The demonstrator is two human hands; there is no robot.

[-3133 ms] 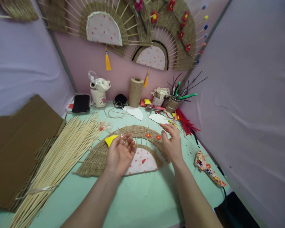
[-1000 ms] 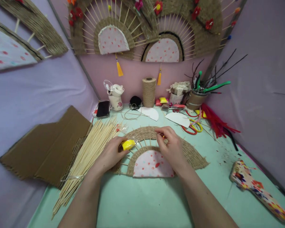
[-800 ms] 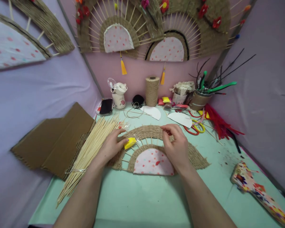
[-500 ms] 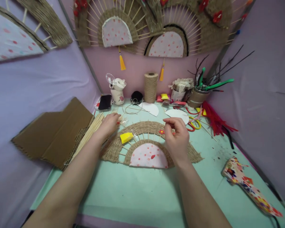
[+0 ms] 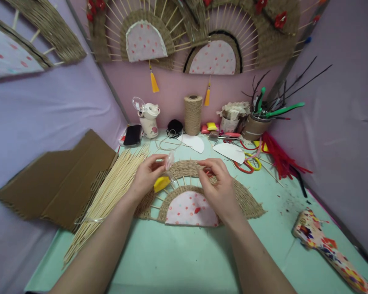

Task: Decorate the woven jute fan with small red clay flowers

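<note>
A woven half-round fan (image 5: 248, 200) of twine and thin sticks lies on the table, with a white, red-dotted cloth (image 5: 184, 214) at its centre. My left hand (image 5: 149, 173) pinches a small clear plastic wrapper (image 5: 169, 160) above the fan's left part. Just below it, a yellow packet (image 5: 161, 184) rests on the fan. My right hand (image 5: 219, 185) is over the fan's upper right, thumb and forefinger pinched together; whether they hold something small is hidden. Something red shows behind those fingers, partly covered.
A bundle of thin sticks (image 5: 110, 192) and folded cardboard (image 5: 55, 179) lie at left. Behind stand a twine spool (image 5: 193, 116), a white cup (image 5: 149, 122) and a can with green-handled pliers (image 5: 256, 126). Scissors (image 5: 253, 162) and a patterned glue gun (image 5: 322, 241) are at right.
My left hand has drawn back from beyond the fan, lifting the clear wrapper. My right hand has moved slightly left and down. The view has shifted a little.
</note>
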